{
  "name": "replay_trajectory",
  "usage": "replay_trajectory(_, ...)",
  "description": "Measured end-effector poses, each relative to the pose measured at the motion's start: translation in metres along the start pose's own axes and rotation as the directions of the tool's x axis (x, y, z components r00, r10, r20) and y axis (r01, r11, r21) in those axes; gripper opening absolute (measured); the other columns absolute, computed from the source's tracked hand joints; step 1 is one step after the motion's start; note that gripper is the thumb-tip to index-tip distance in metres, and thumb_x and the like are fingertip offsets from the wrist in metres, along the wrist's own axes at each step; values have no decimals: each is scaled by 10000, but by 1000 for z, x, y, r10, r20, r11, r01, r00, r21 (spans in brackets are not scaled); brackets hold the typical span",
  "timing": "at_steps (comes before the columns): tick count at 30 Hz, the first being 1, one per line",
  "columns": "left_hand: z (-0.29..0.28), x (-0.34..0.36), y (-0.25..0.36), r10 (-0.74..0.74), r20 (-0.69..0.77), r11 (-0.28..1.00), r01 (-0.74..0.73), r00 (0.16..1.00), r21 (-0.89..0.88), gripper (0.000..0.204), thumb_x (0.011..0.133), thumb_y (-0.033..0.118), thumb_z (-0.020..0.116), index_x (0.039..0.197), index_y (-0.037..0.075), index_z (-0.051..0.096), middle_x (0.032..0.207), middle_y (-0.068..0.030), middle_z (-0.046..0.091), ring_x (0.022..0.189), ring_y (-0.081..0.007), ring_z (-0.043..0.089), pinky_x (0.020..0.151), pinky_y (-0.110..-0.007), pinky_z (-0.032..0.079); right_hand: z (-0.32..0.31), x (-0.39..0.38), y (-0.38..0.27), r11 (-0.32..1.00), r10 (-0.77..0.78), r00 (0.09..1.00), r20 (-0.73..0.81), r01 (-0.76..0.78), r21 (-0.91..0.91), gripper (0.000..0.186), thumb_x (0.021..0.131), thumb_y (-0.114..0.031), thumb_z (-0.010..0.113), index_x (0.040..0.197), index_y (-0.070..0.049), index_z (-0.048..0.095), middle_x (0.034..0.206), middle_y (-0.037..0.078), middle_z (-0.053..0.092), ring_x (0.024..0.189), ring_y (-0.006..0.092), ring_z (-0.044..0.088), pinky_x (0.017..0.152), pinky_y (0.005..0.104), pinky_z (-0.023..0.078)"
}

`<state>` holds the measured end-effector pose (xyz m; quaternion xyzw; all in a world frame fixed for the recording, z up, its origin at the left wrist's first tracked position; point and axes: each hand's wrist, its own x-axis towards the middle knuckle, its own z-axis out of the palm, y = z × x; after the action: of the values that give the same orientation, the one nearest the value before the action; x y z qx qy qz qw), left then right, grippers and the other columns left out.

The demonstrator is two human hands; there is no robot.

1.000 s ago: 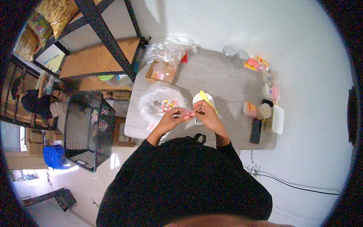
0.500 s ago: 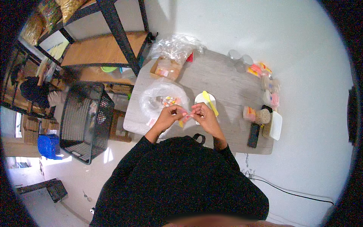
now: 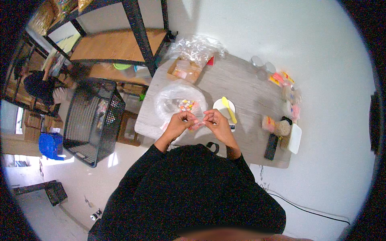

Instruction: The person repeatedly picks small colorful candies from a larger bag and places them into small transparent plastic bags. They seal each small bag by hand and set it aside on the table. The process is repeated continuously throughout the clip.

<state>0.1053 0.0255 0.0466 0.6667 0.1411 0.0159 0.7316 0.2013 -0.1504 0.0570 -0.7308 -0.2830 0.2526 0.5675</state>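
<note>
Black top (image 3: 193, 184): worn by the person, filling the lower middle of the frame, its sleeves reaching up to the wrists.
Left hand (image 3: 179, 123): at the centre of the frame, thumb and fingers pinching one side of the small clear bag.
Right hand (image 3: 217, 122): just beside it, fingertips pinching the other side of the same bag.
Small clear bag (image 3: 196, 126): between the two hands, over the bench, with something pinkish showing; the exact contents are too blurred to tell.
Bench (image 3: 249, 102): grey, wood-grained, from the centre to the right of the frame.
Large clear bag (image 3: 166, 98): on the bench, left of centre, its mouth open around colourful small pieces (image 3: 187, 105).
White dish (image 3: 219, 106): just beyond the right hand, a yellow spoon (image 3: 229, 109) lying across it.
Right end of the bench: a black oblong object (image 3: 271, 147) near a white tray (image 3: 296, 139).
Carton (image 3: 175, 69): upper middle, brown, packets inside, crumpled clear plastic (image 3: 196, 47) behind it.
Black crate (image 3: 90, 124): left of the frame, openwork sides.
Shelf (image 3: 116, 46): upper left, wooden board, black frame.
Another person (image 3: 40, 89): far left, in dark clothing.
</note>
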Motion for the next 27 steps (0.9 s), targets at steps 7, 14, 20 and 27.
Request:
replay_trajectory(7, -10, 2, -10, -37, -17, 999, 37, 999, -11, 153, 876, 173, 657, 905, 26, 691, 814, -8, 661, 695, -79, 565, 637, -232, 455, 6, 4, -3, 999, 16, 1000, 0, -16, -32, 294, 825, 28, 630, 1100, -11, 535, 853, 36, 599, 806, 111, 577, 738, 256, 473)
replay_trajectory(14, -10, 5, -14, -28, -67, 999, 26, 997, -34, 144, 876, 155, 656, 865, 13, 674, 769, 6, 646, 654, -52, 521, 596, -211, 428, 12, 6, -4, 998, 15, 1000, 17, -14, -53, 280, 852, -13, 614, 1115, -19, 519, 846, 35, 586, 805, 122, 567, 746, 277, 473)
replay_trajectory(20, -8, 8, -23, 13, -83, 998, -7, 996, 65, 140, 884, 161, 640, 854, 25, 655, 789, -7, 645, 728, -83, 565, 680, -248, 469, 22, 9, 16, 989, -16, 1000, 11, 18, -144, 257, 867, -23, 596, 1100, -16, 487, 847, 30, 540, 786, 109, 527, 724, 268, 457)
replay_trajectory(27, -12, 10, -32, 18, -85, 996, -11, 996, 87, 117, 880, 124, 619, 873, 13, 654, 830, -32, 649, 772, -96, 576, 715, -259, 478, 27, 13, 23, 998, -31, 999, 16, 32, -61, 330, 855, -27, 609, 1155, -25, 472, 847, 43, 547, 796, 123, 545, 726, 272, 464)
